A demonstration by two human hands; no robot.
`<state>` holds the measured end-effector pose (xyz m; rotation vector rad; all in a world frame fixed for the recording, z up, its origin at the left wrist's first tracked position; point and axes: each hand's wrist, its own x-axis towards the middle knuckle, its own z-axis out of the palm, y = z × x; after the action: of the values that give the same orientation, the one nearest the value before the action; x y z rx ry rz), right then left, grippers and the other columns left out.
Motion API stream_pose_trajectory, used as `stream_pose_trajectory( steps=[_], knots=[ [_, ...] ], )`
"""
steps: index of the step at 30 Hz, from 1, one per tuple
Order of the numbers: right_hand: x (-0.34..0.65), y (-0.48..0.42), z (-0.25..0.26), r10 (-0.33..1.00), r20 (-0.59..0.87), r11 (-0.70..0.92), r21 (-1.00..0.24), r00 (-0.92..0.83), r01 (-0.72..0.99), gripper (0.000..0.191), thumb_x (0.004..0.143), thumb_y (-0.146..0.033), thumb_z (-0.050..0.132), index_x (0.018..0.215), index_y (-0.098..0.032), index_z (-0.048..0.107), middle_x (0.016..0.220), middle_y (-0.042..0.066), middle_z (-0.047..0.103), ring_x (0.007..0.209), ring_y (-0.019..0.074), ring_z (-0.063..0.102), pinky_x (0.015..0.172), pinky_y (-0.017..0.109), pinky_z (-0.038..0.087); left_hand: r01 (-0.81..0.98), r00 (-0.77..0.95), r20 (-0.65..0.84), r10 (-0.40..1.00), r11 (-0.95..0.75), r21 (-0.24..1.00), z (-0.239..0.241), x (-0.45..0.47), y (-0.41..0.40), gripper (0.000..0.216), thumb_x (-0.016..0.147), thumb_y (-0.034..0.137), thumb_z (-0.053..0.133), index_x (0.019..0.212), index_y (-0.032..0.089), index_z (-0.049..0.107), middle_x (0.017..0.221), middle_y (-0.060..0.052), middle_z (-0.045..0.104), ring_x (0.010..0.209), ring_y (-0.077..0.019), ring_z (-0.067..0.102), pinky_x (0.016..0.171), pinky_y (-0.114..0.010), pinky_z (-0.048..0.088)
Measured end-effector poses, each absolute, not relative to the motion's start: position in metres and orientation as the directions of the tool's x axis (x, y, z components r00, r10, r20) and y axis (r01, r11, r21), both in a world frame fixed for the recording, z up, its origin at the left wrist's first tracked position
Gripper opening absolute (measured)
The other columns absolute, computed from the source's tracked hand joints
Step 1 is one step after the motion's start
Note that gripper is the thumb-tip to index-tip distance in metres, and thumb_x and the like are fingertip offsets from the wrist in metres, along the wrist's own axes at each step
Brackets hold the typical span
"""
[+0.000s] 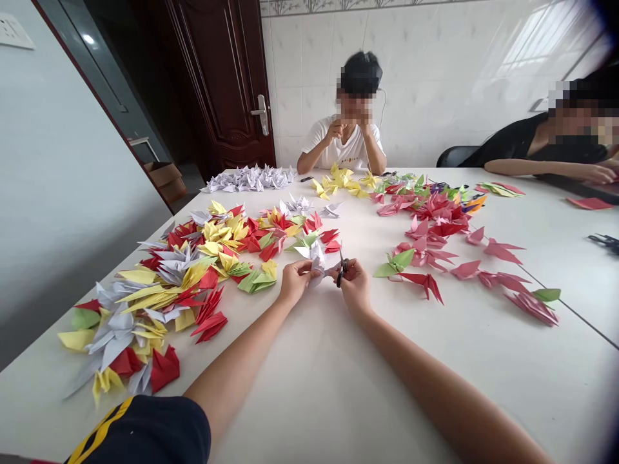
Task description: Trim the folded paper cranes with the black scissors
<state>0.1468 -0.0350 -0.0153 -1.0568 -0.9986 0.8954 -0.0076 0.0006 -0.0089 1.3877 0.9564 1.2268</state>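
Between my two hands, above the middle of the white table (309,374), is a pale lilac folded paper crane (317,261). My left hand (296,281) pinches it from the left side. My right hand (355,283) is closed around small black-handled scissors (342,270), with the blades pointing up and away. The right fingers also touch the right end of the paper crane. Just beyond my hands lie red paper cranes (331,243), and a large heap of yellow, red, lilac and green paper cranes (193,258) spreads out to the left.
Pink and red cranes (425,251) lie on the right, beside a table seam. White cranes (254,178) and yellow cranes (341,183) sit at the far edge. One person (345,142) sits opposite, another (527,142) at right. Black scissors (604,242) lie at far right.
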Motion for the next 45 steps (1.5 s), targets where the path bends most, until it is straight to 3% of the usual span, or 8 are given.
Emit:
stream_pose_trajectory(
  steps=[7, 11, 15, 23, 29, 33, 41, 45],
  knots=[
    [0.159, -0.038, -0.002, 0.971, 0.122, 0.155, -0.976, 0.207, -0.152, 0.039, 0.068, -0.044, 0.081, 0.084, -0.022, 0.052, 0.088, 0.001, 0.066, 0.063, 0.0159, 0.065, 0.054, 0.027, 0.046, -0.041, 0.035, 0.219, 0.975, -0.218, 0.975, -0.010, -0.014, 0.006, 0.028, 0.068, 0.034, 0.078, 0.090, 0.016, 0.075, 0.092, -0.008, 0.075, 0.090, -0.0241, 0.068, 0.079, -0.031, 0.051],
    [0.174, -0.036, 0.007, 0.977, 0.182, 0.175, -0.982, 0.113, 0.067, 0.042, 0.067, -0.053, 0.080, 0.069, -0.020, 0.055, 0.067, -0.001, 0.061, 0.050, 0.0120, 0.052, 0.048, 0.026, 0.036, -0.057, -0.003, 0.218, 0.976, -0.218, 0.974, -0.012, -0.020, 0.013, 0.029, 0.069, 0.033, 0.076, 0.093, 0.016, 0.073, 0.086, -0.006, 0.074, 0.083, -0.0225, 0.069, 0.077, -0.031, 0.052],
    [0.179, -0.036, 0.009, 0.990, 0.136, 0.136, -0.934, -0.023, 0.330, 0.056, 0.056, -0.057, 0.085, 0.049, -0.020, 0.044, 0.047, -0.004, 0.044, 0.047, 0.0097, 0.035, 0.046, 0.026, 0.025, -0.053, -0.050, 0.232, 0.972, -0.234, 0.971, -0.016, -0.024, 0.020, 0.029, 0.066, 0.034, 0.077, 0.086, 0.015, 0.070, 0.090, -0.008, 0.073, 0.085, -0.0239, 0.070, 0.078, -0.033, 0.054],
    [0.175, -0.035, 0.003, 0.996, 0.089, 0.088, -0.796, -0.029, 0.598, 0.065, 0.052, -0.065, 0.081, 0.053, -0.021, 0.033, 0.049, -0.007, 0.032, 0.052, 0.0088, 0.025, 0.044, 0.022, 0.020, -0.045, -0.151, 0.250, 0.956, -0.260, 0.965, -0.020, -0.025, 0.024, 0.029, 0.067, 0.032, 0.078, 0.088, 0.015, 0.067, 0.086, -0.009, 0.070, 0.084, -0.0220, 0.067, 0.078, -0.032, 0.054],
    [0.183, -0.034, 0.009, 0.995, 0.096, 0.079, -0.588, -0.028, 0.805, 0.058, 0.060, -0.063, 0.075, 0.056, -0.021, 0.034, 0.052, -0.004, 0.041, 0.055, 0.0113, 0.031, 0.048, 0.024, 0.019, -0.101, -0.158, 0.210, 0.965, -0.227, 0.969, -0.022, -0.025, 0.023, 0.032, 0.068, 0.034, 0.080, 0.090, 0.014, 0.069, 0.093, -0.011, 0.072, 0.087, -0.0229, 0.068, 0.080, -0.033, 0.054],
    [0.185, -0.034, 0.010, 0.997, 0.079, 0.059, -0.570, -0.017, 0.820, 0.056, 0.061, -0.063, 0.074, 0.056, -0.021, 0.037, 0.053, -0.003, 0.043, 0.055, 0.0116, 0.032, 0.048, 0.024, 0.019, -0.134, -0.153, 0.185, 0.971, -0.206, 0.969, -0.023, -0.025, 0.024, 0.034, 0.065, 0.034, 0.082, 0.089, 0.014, 0.069, 0.089, -0.011, 0.072, 0.087, -0.0234, 0.068, 0.078, -0.032, 0.054],
    [0.184, -0.031, 0.009, 0.995, -0.076, -0.019, -0.761, -0.060, 0.649, 0.060, 0.055, -0.063, 0.078, 0.053, -0.021, 0.035, 0.050, -0.007, 0.033, 0.052, 0.0092, 0.028, 0.047, 0.024, 0.020, -0.185, -0.148, 0.140, 0.979, -0.167, 0.968, -0.023, -0.025, 0.024, 0.028, 0.064, 0.030, 0.078, 0.084, 0.016, 0.066, 0.087, -0.007, 0.069, 0.084, -0.0208, 0.066, 0.071, -0.028, 0.052],
    [0.189, -0.030, 0.004, 0.996, 0.030, 0.077, -0.717, -0.079, 0.693, 0.060, 0.058, -0.061, 0.077, 0.055, -0.021, 0.033, 0.051, -0.006, 0.035, 0.054, 0.0096, 0.028, 0.048, 0.023, 0.020, -0.193, -0.160, 0.141, 0.977, -0.172, 0.966, -0.022, -0.024, 0.024, 0.023, 0.063, 0.026, 0.074, 0.082, 0.016, 0.066, 0.081, -0.005, 0.067, 0.078, -0.0182, 0.064, 0.070, -0.027, 0.050]
  ],
)
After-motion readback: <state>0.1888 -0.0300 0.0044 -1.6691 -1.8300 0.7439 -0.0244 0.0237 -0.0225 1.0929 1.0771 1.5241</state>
